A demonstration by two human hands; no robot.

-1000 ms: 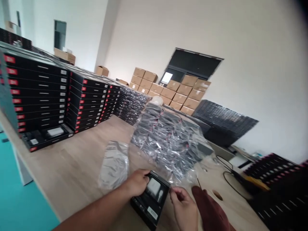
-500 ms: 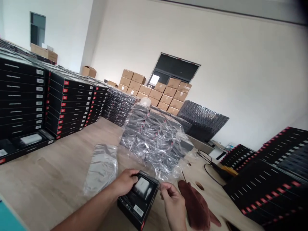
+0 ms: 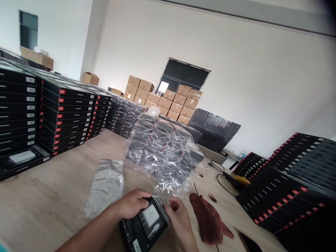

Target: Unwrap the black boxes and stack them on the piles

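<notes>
Black box (image 3: 143,226) is sitting in the near middle, the left hand (image 3: 134,203) gripping its far left edge; the right hand (image 3: 177,215) is holding its fingers curled at the right edge, whether pinching I cannot tell. White contents (image 3: 150,215) are already showing inside; no wrap is showing outside. Leftward, clear plastic (image 3: 106,183) is lying flat; farther, wrapped boxes (image 3: 165,150) are standing piled.

A packing workshop, by the look of it! Black boxes (image 3: 69,113) tower along the wooden surface (image 3: 65,178), plastic-wrapped stacks (image 3: 162,150) glint mid-view, and brown cartons (image 3: 165,102) pile up beyond.
</notes>
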